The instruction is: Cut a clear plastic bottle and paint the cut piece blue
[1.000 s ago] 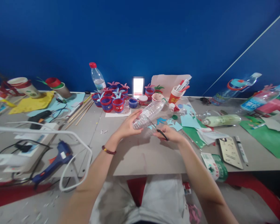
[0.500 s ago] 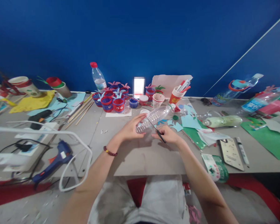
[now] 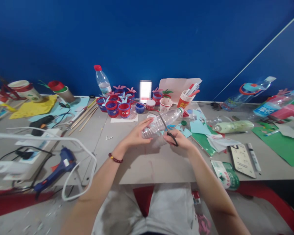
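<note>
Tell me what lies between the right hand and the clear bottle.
The scissors: in the head view, they extend from the right hand toward the clear bottle and overlap it in the picture.

Clear, ribbed plastic bottle (image 3: 158, 124), slantwise, neck to the right; black-handled scissors (image 3: 171, 134) across its middle

Craft workspace with glue gun (image 3: 66, 160) and cut paper (image 3: 199, 126)
</note>
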{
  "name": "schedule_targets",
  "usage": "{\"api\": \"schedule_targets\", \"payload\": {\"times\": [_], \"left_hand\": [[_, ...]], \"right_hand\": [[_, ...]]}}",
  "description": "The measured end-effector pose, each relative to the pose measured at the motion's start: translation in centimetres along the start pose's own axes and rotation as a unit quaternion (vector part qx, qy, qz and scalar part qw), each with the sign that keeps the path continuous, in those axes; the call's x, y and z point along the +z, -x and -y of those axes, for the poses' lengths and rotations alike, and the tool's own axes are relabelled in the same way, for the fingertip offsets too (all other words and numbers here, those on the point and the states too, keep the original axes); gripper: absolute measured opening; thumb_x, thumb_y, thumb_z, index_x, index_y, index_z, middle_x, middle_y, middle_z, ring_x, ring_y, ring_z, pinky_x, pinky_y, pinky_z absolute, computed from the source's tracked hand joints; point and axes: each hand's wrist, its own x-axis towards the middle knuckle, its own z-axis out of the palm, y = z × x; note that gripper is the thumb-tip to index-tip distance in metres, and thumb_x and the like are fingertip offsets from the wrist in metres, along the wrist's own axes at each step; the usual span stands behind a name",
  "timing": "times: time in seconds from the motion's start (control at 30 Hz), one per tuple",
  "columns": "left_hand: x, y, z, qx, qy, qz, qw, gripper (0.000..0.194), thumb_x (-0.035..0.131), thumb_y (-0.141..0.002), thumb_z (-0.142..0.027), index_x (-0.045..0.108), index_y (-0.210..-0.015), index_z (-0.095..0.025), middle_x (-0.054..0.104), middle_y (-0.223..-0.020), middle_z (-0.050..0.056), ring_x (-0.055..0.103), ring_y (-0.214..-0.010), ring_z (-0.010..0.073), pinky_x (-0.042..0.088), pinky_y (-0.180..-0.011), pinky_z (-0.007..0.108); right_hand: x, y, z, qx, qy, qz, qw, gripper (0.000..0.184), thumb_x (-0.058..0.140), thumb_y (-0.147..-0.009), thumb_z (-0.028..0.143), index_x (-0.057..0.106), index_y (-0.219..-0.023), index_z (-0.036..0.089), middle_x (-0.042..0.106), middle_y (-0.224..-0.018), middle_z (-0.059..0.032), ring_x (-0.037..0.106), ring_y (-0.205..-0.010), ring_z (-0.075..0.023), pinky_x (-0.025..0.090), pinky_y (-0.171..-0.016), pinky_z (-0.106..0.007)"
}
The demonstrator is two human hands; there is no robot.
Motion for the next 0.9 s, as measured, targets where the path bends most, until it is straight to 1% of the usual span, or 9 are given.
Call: {"api": "schedule_targets", "payload": {"times": [0.13, 0.27, 0.37, 0.5, 0.6, 0.67, 0.73, 0.8, 0.9], "left_hand": [[-0.4, -0.1, -0.2, -0.004, 0.044, -0.035, 0.998, 0.074, 0.075, -0.077, -0.032, 0.048, -0.146, -0.029, 0.042, -0.157, 0.012, 0.039, -0.146, 0.0327, 0.041, -0.115, 0.057], [-0.5, -0.2, -0.1, -0.044, 0.139, -0.057, 0.988, 0.070, 0.077, -0.075, -0.039, 0.054, -0.141, -0.027, 0.042, -0.157, 0.014, 0.046, -0.141, 0.0342, 0.047, -0.109, 0.056], [-0.4, -0.3, 0.2, -0.107, 0.209, -0.067, 0.970, 0.071, 0.079, -0.072, -0.042, 0.057, -0.138, -0.026, 0.039, -0.159, 0.014, 0.059, -0.124, 0.0327, 0.052, -0.102, 0.054], [-0.3, -0.3, 0.2, -0.162, 0.269, -0.071, 0.947, 0.073, 0.081, -0.069, -0.043, 0.058, -0.137, -0.027, 0.038, -0.160, 0.013, 0.066, -0.110, 0.0276, 0.057, -0.094, 0.048], [-0.2, -0.3, 0.1, -0.162, 0.278, -0.068, 0.944, 0.074, 0.081, -0.068, -0.044, 0.058, -0.136, -0.026, 0.039, -0.159, 0.013, 0.066, -0.110, 0.0266, 0.056, -0.097, 0.048], [-0.3, -0.3, 0.1, -0.162, 0.283, -0.066, 0.943, 0.074, 0.082, -0.068, -0.044, 0.058, -0.136, -0.025, 0.040, -0.159, 0.013, 0.066, -0.110, 0.0267, 0.055, -0.098, 0.048], [-0.3, -0.2, 0.1, -0.162, 0.282, -0.063, 0.944, 0.074, 0.081, -0.069, -0.044, 0.058, -0.137, -0.025, 0.041, -0.158, 0.013, 0.067, -0.110, 0.0275, 0.056, -0.097, 0.049], [-0.5, -0.2, 0.1, -0.160, 0.276, -0.057, 0.946, 0.073, 0.080, -0.071, -0.044, 0.057, -0.138, -0.026, 0.045, -0.156, 0.013, 0.066, -0.113, 0.0287, 0.055, -0.098, 0.049], [-0.7, -0.1, -0.2, -0.168, 0.286, -0.060, 0.941, 0.070, 0.079, -0.071, -0.041, 0.059, -0.137, -0.027, 0.049, -0.153, 0.011, 0.064, -0.116, 0.0296, 0.054, -0.100, 0.050]], "right_hand": [[-0.9, 0.7, 1.2, -0.019, -0.012, -0.063, 0.998, 0.066, 0.054, -0.076, 0.078, 0.041, -0.040, 0.023, 0.044, -0.050, -0.0024, 0.043, -0.055, -0.0152, 0.037, -0.054, -0.031], [-1.6, 2.1, 2.2, 0.012, 0.090, -0.134, 0.987, 0.063, 0.054, -0.079, 0.076, 0.053, -0.046, 0.021, 0.059, -0.072, -0.0078, 0.054, -0.070, -0.0187, 0.044, -0.064, -0.031], [-1.8, 3.7, 1.5, 0.059, 0.184, -0.155, 0.969, 0.062, 0.049, -0.084, 0.072, 0.054, -0.050, 0.021, 0.061, -0.079, -0.0080, 0.053, -0.065, -0.0167, 0.043, -0.061, -0.030], [-1.7, 5.5, -1.4, 0.091, 0.330, -0.107, 0.934, 0.056, 0.047, -0.090, 0.063, 0.052, -0.054, 0.021, 0.059, -0.080, -0.0063, 0.054, -0.065, -0.0154, 0.041, -0.065, -0.030], [-1.7, 6.0, -3.6, 0.098, 0.368, -0.039, 0.924, 0.053, 0.054, -0.087, 0.060, 0.054, -0.053, 0.020, 0.059, -0.078, -0.0057, 0.051, -0.060, -0.0133, 0.039, -0.062, -0.030], [-2.0, 6.0, -4.4, 0.113, 0.380, -0.026, 0.918, 0.054, 0.061, -0.082, 0.062, 0.051, -0.050, 0.020, 0.057, -0.068, -0.0038, 0.047, -0.054, -0.0128, 0.034, -0.056, -0.030], [-2.3, 5.9, -4.6, 0.136, 0.380, -0.013, 0.915, 0.053, 0.063, -0.080, 0.062, 0.050, -0.049, 0.021, 0.053, -0.057, -0.0019, 0.044, -0.050, -0.0132, 0.030, -0.052, -0.031], [-2.6, 5.9, -4.2, 0.143, 0.384, 0.007, 0.912, 0.050, 0.064, -0.081, 0.059, 0.054, -0.051, 0.020, 0.056, -0.055, -0.0026, 0.047, -0.051, -0.0143, 0.030, -0.052, -0.030], [-2.4, 5.8, -3.2, 0.138, 0.457, 0.008, 0.879, 0.037, 0.064, -0.085, 0.050, 0.067, -0.065, 0.019, 0.069, -0.079, -0.0083, 0.060, -0.066, -0.0181, 0.036, -0.057, -0.029]]}}
